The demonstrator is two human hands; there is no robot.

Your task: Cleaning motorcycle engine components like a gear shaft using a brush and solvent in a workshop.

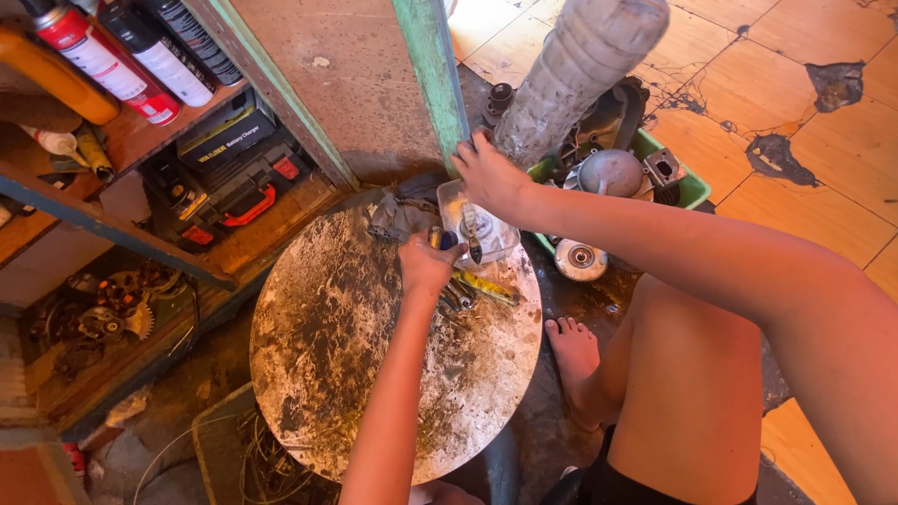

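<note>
My right hand [488,174] grips the lower end of a dusty, ribbed plastic bottle [585,65], tilted over a clear plastic tub [451,201]. A round metal part [483,224] sits inside the tub. My left hand [426,266] is closed around a small tool with a blue and yellow handle [441,238], right at the tub's near edge. Its dark tip reaches into the tub. Yellow-handled pliers [486,286] lie on the round, stained tabletop [337,346] beside my left hand.
A green crate [694,190] of metal parts and a round metal disc [580,260] sit on the floor beyond the table. Left are shelves with spray cans [103,56], a black charger [229,140] and engine parts [103,313]. My bare foot [571,348] rests by the table.
</note>
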